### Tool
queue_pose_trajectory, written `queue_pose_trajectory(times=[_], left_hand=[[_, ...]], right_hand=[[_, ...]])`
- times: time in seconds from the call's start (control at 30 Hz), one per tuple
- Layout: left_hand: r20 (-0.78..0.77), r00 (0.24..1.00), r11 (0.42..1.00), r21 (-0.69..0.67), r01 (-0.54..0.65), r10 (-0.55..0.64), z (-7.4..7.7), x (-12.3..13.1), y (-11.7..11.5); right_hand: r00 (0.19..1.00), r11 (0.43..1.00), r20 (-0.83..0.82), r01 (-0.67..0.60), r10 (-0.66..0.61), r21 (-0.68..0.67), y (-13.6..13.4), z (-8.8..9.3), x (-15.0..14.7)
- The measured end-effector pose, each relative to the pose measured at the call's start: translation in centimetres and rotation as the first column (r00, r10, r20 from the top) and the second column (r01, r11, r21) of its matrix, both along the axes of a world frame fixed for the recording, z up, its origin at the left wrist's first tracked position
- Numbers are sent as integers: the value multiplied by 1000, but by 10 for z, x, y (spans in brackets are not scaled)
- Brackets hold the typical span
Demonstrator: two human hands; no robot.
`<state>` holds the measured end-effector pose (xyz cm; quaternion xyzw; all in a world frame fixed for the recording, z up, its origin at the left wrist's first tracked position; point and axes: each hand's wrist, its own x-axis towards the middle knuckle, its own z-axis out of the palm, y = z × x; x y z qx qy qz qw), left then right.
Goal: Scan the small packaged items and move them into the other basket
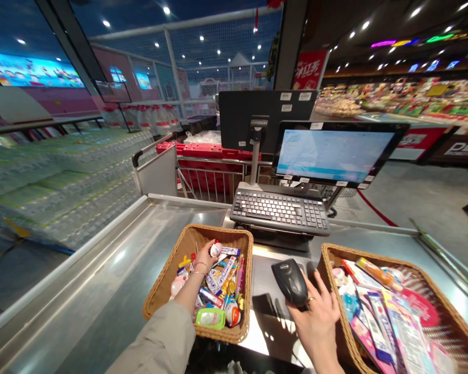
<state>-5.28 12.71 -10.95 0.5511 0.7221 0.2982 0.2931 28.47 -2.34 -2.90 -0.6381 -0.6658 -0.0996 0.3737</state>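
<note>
My left hand (205,258) reaches into the left wicker basket (161,280). Its fingers are closed on a small red-and-white egg-shaped item (216,250). Around it lie wrapped candy bars (221,275), a green-edged pack (209,318) and an orange-and-white egg (233,315). A black barcode scanner (290,280) is at my right hand (316,317), above the counter between the baskets. The thumb and a ringed finger are against the scanner, partly hidden by its body, while the other fingers stretch out beyond it.
On the right, another wicker basket (337,306) holds flat packs, a bar and an orange tube. A keyboard (280,210) and a lit monitor (331,153) stand behind the metal counter (97,291). Beyond are a shopping cart (210,179) and stacked bottle packs (62,192).
</note>
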Motion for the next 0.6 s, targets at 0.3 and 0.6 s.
queue_pose_trajectory(times=[0.3,0.6], left_hand=[[-479,871,991,13,132,-110,24,8,-10],[-714,680,961,39,275,-165,54,18,-18]], right_hand=[[999,998,38,5,-8,67,-2,3,5],[999,996,40,6,-10,88,-3,7,4]])
